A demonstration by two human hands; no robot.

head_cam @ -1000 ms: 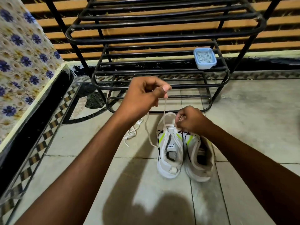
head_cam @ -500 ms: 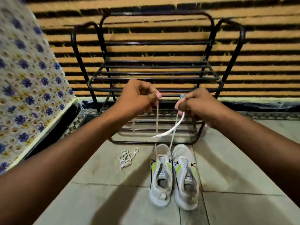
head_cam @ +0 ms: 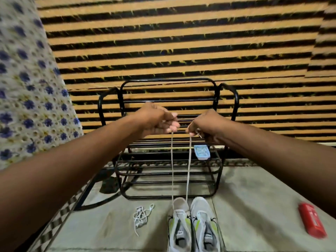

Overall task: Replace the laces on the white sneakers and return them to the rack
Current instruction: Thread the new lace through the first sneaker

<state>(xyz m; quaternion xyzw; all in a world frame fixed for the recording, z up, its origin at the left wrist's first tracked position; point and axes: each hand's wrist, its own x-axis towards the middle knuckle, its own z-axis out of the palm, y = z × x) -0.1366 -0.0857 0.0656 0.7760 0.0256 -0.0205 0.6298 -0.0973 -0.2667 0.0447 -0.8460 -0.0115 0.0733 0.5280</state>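
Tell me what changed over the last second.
The right hand, down at the left sneaker a second ago, rose level with the left hand. Both now pinch the lace ends high, so its two strands run straight and taut up from the shoe. Unchanged: the right sneaker beside it, the loose lace heap on the floor, the blue box on the rack.

The sneaker on the left (head_cam: 179, 226) and the sneaker on the right (head_cam: 204, 224) are white with neon yellow-green panels and black trim. The taut lace (head_cam: 172, 170) is off-white; the loose lace (head_cam: 141, 216) is white. The rack (head_cam: 167, 80) is black, its small tub (head_cam: 201, 151) light blue. The wall covering (head_cam: 181, 42) has orange-tan and black stripes. The cloth (head_cam: 27, 106) is cream with blue flowers. The floor (head_cam: 254, 197) is pale grey-beige with a checkered border (head_cam: 60, 220). A red box (head_cam: 311, 220) lies on it.
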